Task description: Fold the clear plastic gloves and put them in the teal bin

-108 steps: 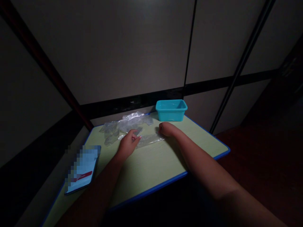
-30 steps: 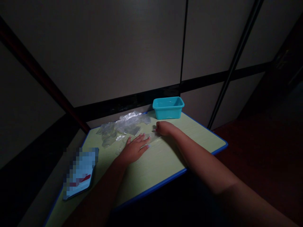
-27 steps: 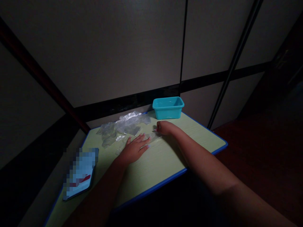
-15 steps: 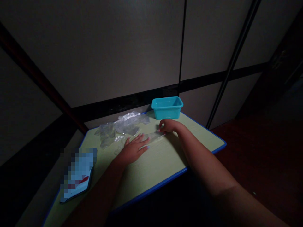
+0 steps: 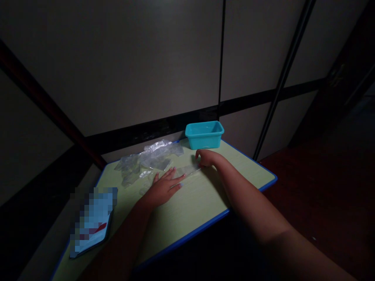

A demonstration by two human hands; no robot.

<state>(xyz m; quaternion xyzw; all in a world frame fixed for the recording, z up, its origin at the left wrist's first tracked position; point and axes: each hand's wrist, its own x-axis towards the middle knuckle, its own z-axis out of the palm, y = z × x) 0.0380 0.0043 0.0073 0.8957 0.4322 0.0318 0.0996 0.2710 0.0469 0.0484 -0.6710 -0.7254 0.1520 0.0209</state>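
A clear plastic bag [image 5: 187, 170] lies flat on the pale table [image 5: 187, 212]. My left hand [image 5: 164, 187] rests on its left part with the fingers spread. At the bag's right end, my right hand [image 5: 206, 158] has its fingers curled together, pinching the edge of the plastic. Behind my left hand, crumpled clear plastic bags [image 5: 155, 156] are heaped toward the back of the table. Just beyond my right hand stands a turquoise basket [image 5: 204, 140].
A device with a lit, blurred-out screen [image 5: 98, 218] lies at the table's left edge. Panelled cabinet doors [image 5: 158, 70] rise directly behind the table. Dark red floor [image 5: 307, 187] shows at the right.
The whole view has shifted slightly, with the table and basket a little lower and to the left. Both hands keep nearly the same places on the plastic.
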